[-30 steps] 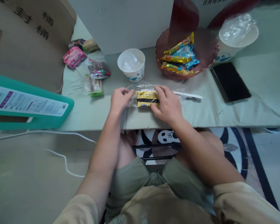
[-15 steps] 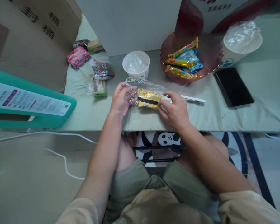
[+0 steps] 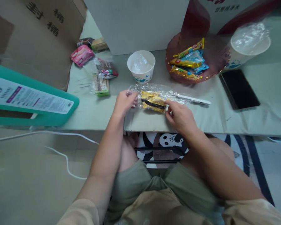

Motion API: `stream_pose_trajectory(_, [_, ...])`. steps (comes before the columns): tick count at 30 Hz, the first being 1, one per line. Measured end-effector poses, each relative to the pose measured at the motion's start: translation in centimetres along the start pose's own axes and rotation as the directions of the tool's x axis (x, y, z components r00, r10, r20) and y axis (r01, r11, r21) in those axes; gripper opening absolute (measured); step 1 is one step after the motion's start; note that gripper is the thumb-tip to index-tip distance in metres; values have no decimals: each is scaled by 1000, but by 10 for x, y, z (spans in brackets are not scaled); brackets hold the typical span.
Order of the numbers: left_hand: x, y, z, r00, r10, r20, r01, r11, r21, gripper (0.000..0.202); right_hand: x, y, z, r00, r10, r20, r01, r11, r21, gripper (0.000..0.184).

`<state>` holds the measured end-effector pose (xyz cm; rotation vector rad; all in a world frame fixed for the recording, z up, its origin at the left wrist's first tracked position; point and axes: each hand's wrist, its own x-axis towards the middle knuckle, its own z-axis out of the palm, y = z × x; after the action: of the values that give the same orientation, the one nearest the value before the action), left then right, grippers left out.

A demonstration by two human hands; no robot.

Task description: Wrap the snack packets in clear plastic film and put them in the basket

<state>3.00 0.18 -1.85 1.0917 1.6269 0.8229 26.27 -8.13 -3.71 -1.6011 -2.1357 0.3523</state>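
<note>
Yellow wrapped snack packets (image 3: 152, 100) with a black band across them lie on the table in front of me. Thin clear plastic film (image 3: 162, 90) lies crumpled under and behind them. My left hand (image 3: 123, 102) has its fingers closed on the film at the packets' left end. At the right end, my right hand (image 3: 181, 116) pinches the edge of the packets with thumb and forefinger; whether film is also in that pinch I cannot tell. A slim white tool (image 3: 198, 100), its left end covered by film, lies just beyond my right hand.
Behind the packets stand a white paper bowl (image 3: 142, 73) with plastic inside and a pink glass bowl (image 3: 215, 67) of snacks. On the right are a phone (image 3: 240, 89) and a paper bucket (image 3: 250, 50). Wrapped snacks (image 3: 102, 86) and a green container (image 3: 70, 101) sit left.
My right hand has shifted slightly right and down along the packets' right end. My left hand's fingers have drawn closer together on the film. The view has moved a little.
</note>
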Motion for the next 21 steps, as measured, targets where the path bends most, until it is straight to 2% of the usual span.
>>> stream_pose_trajectory(3, [0, -4, -1, 1000, 9, 15, -9, 998, 55, 42, -1, 0, 0, 995, -36, -98, 34, 999, -14, 44])
stream_pose_trajectory(5, [-1, -4, -1, 1000, 8, 25, -9, 999, 46, 49, 0, 1, 2, 994, 7, -110, -11, 999, -30, 54])
stream_pose_trajectory(6, [-2, -3, 0, 1000, 5, 26, -7, 999, 48, 51, 1, 1, 3, 995, 35, -96, -39, 999, -38, 55])
stream_pose_trajectory(8, [-3, 0, 1, 999, -13, 31, 12, 999, 47, 52, 3, 2, 4, 994, 70, -79, -74, 996, -57, 44])
stream_pose_trajectory(10, [-4, 3, 2, 998, -42, 41, 41, 999, 24, 49, 4, 2, 3, 993, 57, -105, -65, 995, -72, 28])
stream_pose_trajectory(12, [-5, 6, 3, 996, -73, 55, 73, 997, -13, 38, 4, 2, 1, 992, -2, -126, -6, 998, -63, 22])
stream_pose_trajectory(16, [-6, 9, 3, 992, -104, 71, 111, 990, -92, 11, -1, -1, -4, 990, -79, -115, 81, 997, 13, 30])
stream_pose_trajectory(19, [-6, 8, 4, 994, -66, 85, 78, 986, -149, 3, -4, -2, -2, 998, -37, -54, 38, 999, 3, 40])
stream_pose_trajectory(21, [-6, 8, 3, 994, -43, 99, 61, 980, -188, 9, -4, -1, 1, 1000, 12, -24, -13, 999, -40, 43])
